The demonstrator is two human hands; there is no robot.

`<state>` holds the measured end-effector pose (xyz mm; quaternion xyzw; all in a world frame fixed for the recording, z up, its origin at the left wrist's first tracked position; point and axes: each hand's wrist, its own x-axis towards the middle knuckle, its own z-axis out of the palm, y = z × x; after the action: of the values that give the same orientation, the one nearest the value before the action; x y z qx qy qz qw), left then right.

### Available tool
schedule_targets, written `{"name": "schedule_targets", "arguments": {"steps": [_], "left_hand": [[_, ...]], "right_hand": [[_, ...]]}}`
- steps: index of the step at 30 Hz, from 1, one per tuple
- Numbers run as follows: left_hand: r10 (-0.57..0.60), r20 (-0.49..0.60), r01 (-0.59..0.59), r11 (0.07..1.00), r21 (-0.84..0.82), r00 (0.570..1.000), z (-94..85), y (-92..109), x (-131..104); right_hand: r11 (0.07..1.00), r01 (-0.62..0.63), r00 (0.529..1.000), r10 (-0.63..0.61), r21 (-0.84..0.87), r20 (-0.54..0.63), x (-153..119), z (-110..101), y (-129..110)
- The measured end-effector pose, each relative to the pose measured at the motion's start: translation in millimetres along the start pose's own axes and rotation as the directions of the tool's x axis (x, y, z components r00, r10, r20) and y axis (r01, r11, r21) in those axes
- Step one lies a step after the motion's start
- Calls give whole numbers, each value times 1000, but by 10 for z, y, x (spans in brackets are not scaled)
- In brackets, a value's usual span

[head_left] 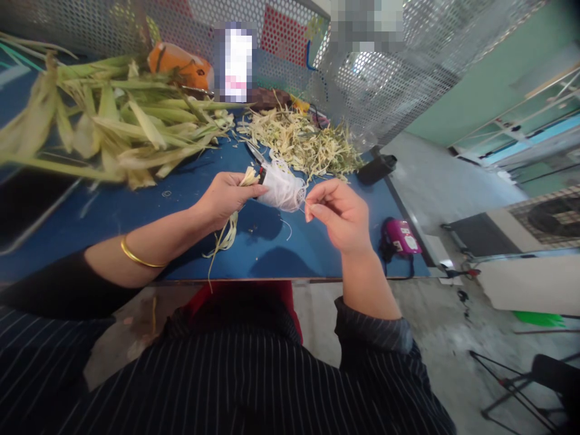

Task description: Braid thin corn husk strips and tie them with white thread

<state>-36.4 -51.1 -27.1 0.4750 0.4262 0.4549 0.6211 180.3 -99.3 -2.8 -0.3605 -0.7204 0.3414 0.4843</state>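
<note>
My left hand (229, 196) is closed around a small bundle of pale corn husk (249, 176), whose thin strips hang down below the palm. Its thumb tip lies against a spool of white thread (283, 186), held just above the blue table. At the far end of that spool, my right hand (338, 211) is closed in a pinch on the thread, thumb against the fingertips. Behind the spool, a pair of scissors (256, 152) shows its blades; the handles are partly hidden. A loose thread piece (287, 229) curls beneath the spool.
Long corn husks (122, 121) cover the table's left side, and a heap of shredded husk (303, 142) lies at the back. A black cup-like object (377, 169) and a magenta box (401, 237) stand at the right. Perforated metal mesh (371, 84) borders the table (317, 260).
</note>
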Motion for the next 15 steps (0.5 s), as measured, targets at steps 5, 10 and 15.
{"name": "schedule_targets", "arguments": {"steps": [5,10,15], "left_hand": [[6,-5,-6,1000,-10,1000,-5,-12,10],[5,0,-5,1000,-23,1000,-14,-17,16],[17,1,-17,1000,-11,1000,-18,-27,15]], "right_hand": [[999,49,999,-49,17,6,-149,-33,-86],[991,113,993,-112,73,-22,-236,-53,-182],[990,123,992,-122,65,-29,-294,-80,-204]]}}
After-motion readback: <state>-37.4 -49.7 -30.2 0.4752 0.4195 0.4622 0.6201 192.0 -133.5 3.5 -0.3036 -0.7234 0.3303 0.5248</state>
